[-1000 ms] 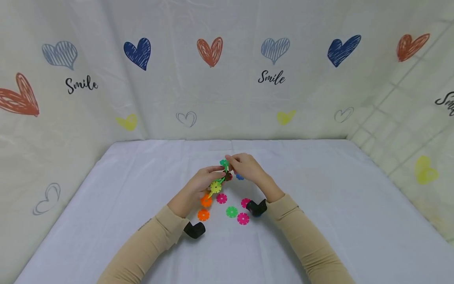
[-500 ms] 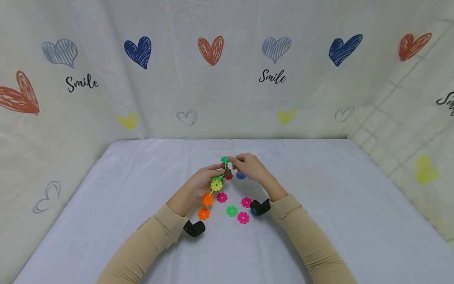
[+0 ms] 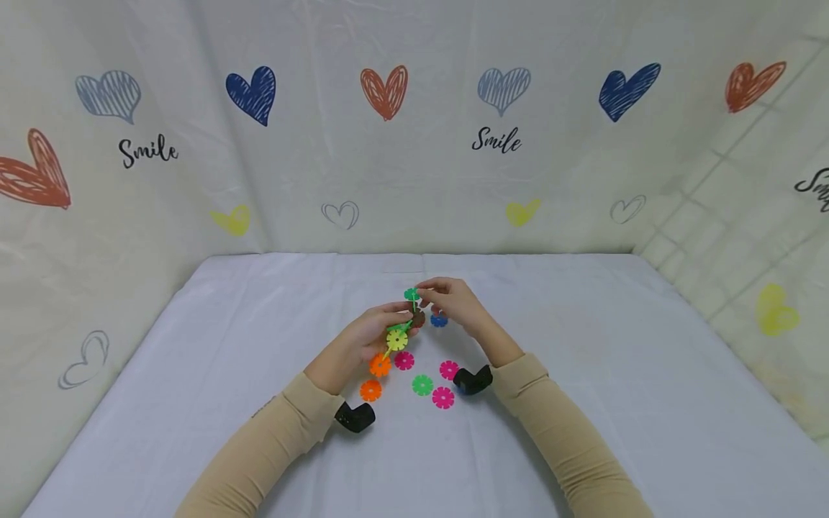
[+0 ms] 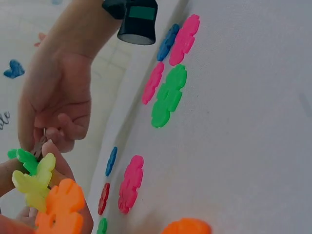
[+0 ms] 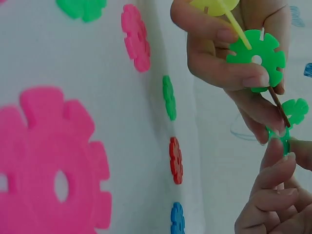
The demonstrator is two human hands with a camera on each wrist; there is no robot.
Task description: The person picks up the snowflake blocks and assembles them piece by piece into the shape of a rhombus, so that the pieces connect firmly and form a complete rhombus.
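My left hand [image 3: 369, 331] holds a chain of interlocked notched plastic discs, slotted edge to edge. In it are an orange disc [image 3: 380, 365], a yellow disc [image 3: 397, 340], a green disc [image 5: 256, 58] and a brown disc [image 3: 418, 317]. The left thumb and fingers grip around the green and brown ones. At the chain's far end, beyond the brown disc, stands a brighter green piece [image 3: 411, 294]. My right hand [image 3: 453, 298] pinches this end between thumb and fingertips, which partly cover it in the right wrist view.
Loose discs lie on the white-covered table [image 3: 583, 417]: several pink ones [image 3: 443, 398], a green one [image 3: 422, 385], an orange one [image 3: 371, 391] and a blue one [image 3: 439, 319]. A red disc [image 5: 176, 161] lies below the hands. Black wrist cameras [image 3: 355, 417] hang low over the table.
Both hands stay nearly in place on the chain. The right fingers shift slightly at its green end. The brown disc has turned a little and now covers the red disc in the head view.
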